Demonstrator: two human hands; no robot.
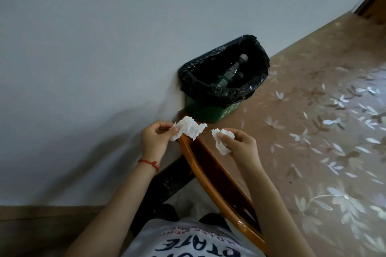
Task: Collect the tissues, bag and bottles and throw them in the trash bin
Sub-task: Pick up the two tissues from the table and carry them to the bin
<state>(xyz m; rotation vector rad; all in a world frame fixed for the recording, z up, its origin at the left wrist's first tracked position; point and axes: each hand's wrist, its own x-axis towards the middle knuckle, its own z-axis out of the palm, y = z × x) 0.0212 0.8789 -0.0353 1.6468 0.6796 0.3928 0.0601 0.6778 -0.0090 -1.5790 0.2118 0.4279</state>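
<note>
Seen from the head camera, looking down past a white printed T-shirt, a person's two bare arms reach forward over the corner of a table whose surface (313, 89) is covered with a tan cloth patterned with pale flowers. The left hand (154, 137), with a red string bracelet (149, 163) at the wrist, pinches a crumpled white tissue (190, 129) between thumb and fingertips. The right hand (238, 142) has its fingers curled round a second, smaller crumpled tissue (222, 140). The two tissues are just beside each other, not touching, and both are held above the table's orange wooden edge (208, 177), near the trash bin but not yet over its mouth. The trash bin (208, 110) is green, lined with a black plastic bag (225, 89), and stands on the surface against the grey wall (83, 48). Inside the liner lies a clear plastic bottle (231, 69) with its cap toward the far rim; a second bottle may be beside it, but the dark interior makes that uncertain. No loose bag can be made out in the bin or on the visible surface. Judging from this, the bottles are already discarded and the task is well along; what appears left is to drop these two tissues into the bin.
</note>
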